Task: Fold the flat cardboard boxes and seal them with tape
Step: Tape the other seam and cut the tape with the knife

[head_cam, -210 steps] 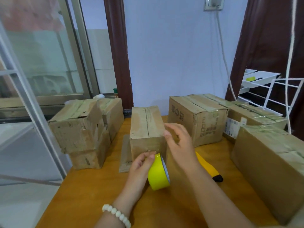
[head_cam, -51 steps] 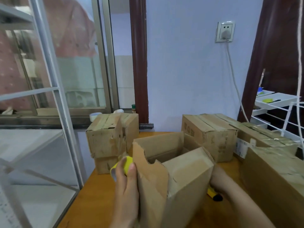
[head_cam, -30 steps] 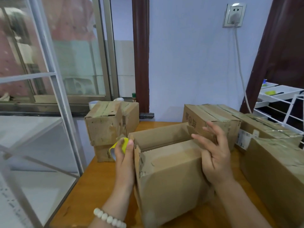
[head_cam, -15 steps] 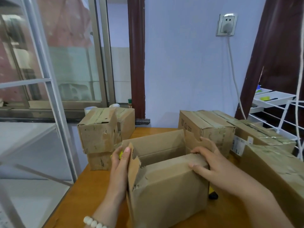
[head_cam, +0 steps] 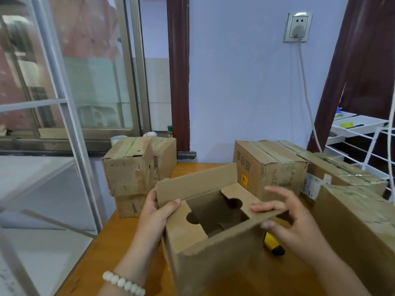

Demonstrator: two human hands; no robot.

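The box (head_cam: 215, 259) is open at the top and held between both hands over the near part of the table (head_cam: 102, 255); its base runs out of sight, so I can't tell whether it rests on the wood. The left hand (head_cam: 155, 212) grips the box's left side. Its thumb is hooked over the edge beside the tall far flap (head_cam: 196, 186), and its fingers wrap round behind, hidden. The right hand (head_cam: 297, 225) has the right flap (head_cam: 241, 199) in a light pinch, with one finger lying along the flap's edge and the thumb tucked under it. Its other fingers are spread in the air, touching nothing.

The far flap stands upright. The right flap and the left flap (head_cam: 183, 223) lean inward, each with a rounded notch cut in it, and the inside looks bare. A white bead bracelet (head_cam: 124, 283) circles the left wrist.

Just right of the box, under the right hand, a yellow and black knife (head_cam: 274, 245) lies on the table. Behind it stands a printed box (head_cam: 275, 167), closed, and next to that a labelled box (head_cam: 346, 178). A big box (head_cam: 361, 227) fills the right edge. On the table's left rear corner is a stack (head_cam: 130, 174) of worn boxes, one atop another.

Beyond them is a pale wall with a socket (head_cam: 297, 26), and a white cord (head_cam: 305, 92) hangs from it. A window (head_cam: 96, 82) is at left and a white wire rack (head_cam: 374, 144) at right.
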